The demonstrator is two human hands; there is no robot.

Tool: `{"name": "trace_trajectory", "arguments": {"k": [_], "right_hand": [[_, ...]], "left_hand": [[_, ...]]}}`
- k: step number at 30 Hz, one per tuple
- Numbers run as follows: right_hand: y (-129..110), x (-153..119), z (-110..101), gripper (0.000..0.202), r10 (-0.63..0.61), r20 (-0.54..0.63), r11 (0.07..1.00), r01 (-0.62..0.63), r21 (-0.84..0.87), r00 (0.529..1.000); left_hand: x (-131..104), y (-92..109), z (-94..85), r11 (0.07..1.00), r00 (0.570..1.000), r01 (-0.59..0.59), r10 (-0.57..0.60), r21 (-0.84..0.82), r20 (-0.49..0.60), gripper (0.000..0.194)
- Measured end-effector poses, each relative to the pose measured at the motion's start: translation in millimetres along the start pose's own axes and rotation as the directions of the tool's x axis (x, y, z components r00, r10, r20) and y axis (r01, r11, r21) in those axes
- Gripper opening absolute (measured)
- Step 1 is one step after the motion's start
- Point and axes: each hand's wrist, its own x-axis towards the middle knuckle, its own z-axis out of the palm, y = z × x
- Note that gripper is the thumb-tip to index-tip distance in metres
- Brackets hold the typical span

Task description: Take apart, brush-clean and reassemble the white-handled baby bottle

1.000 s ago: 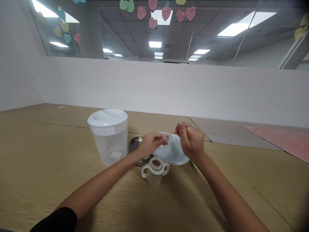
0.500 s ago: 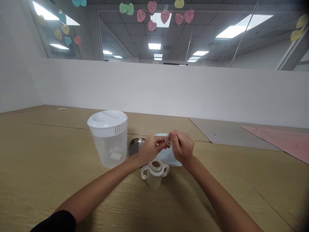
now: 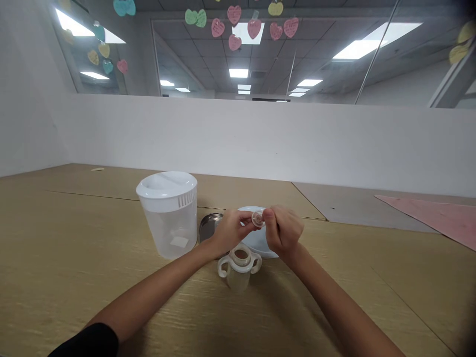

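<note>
A small clear disc (image 3: pixel 257 219) was held up between the thumb and fingertips of the left hand (image 3: pixel 237 227), above the desk (image 3: pixel 111 223) and in front of a pale plate (image 3: pixel 256 243). The right hand (image 3: pixel 283 229) was curled closed just beside it, with the thumb brought up to the disc's edge; whatever was gripped inside was hidden by the fingers, so it could not be told. Below the hands, nearer to the viewer, a translucent cup (image 3: pixel 239 275) with 2 curved handles was seen standing upright, its round mouth uncovered. The plate was partly covered by the right hand. To its left, a shallow metal tin (image 3: pixel 206 229) was placed, partly blocked from sight by the left hand. Just left of the tin, a tall translucent container (image 3: pixel 167 218) was set upright, topped by a white lid (image 3: pixel 166 184). A pink sheet (image 3: pixel 431 218) was laid well apart at the far right. Behind the desk, heart-shaped notes (image 3: pixel 217 28) were stuck along the glass above a white wall (image 3: pixel 238 136).
</note>
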Motion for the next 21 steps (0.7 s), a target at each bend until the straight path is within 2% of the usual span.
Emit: {"name": "trace_trajectory", "arguments": {"k": [4,9,11,16,21], "right_hand": [[5.7,-5.1,5.4,0.037,0.021,0.088,0.996,-0.014,-0.086,0.996],[9.3,-4.1,7.9,0.036,-0.022,0.163,0.987,0.047,-0.151,0.986],[5.9,0.0,4.9,0.036,-0.032,0.157,0.989,0.054,-0.138,0.987],[-0.6,6.8,1.1,0.030,0.048,0.139,0.989,-0.028,-0.144,0.989],[4.7,7.3,3.3,0.040,-0.081,0.092,0.962,0.102,-0.254,0.992]], "left_hand": [[-0.7,1.6,2.3,0.998,0.998,0.034,-0.032,0.051,-0.046,0.022],[-1.6,2.8,1.5,0.993,0.995,0.072,-0.064,0.097,-0.077,0.024],[-1.4,2.2,0.5,0.995,0.994,0.060,-0.052,0.085,-0.097,0.026],[-1.8,1.8,1.9,1.000,0.991,0.020,-0.017,0.021,-0.130,0.027],[-2.1,-1.5,6.5,0.988,0.985,-0.001,0.028,0.156,-0.173,0.020]]}}
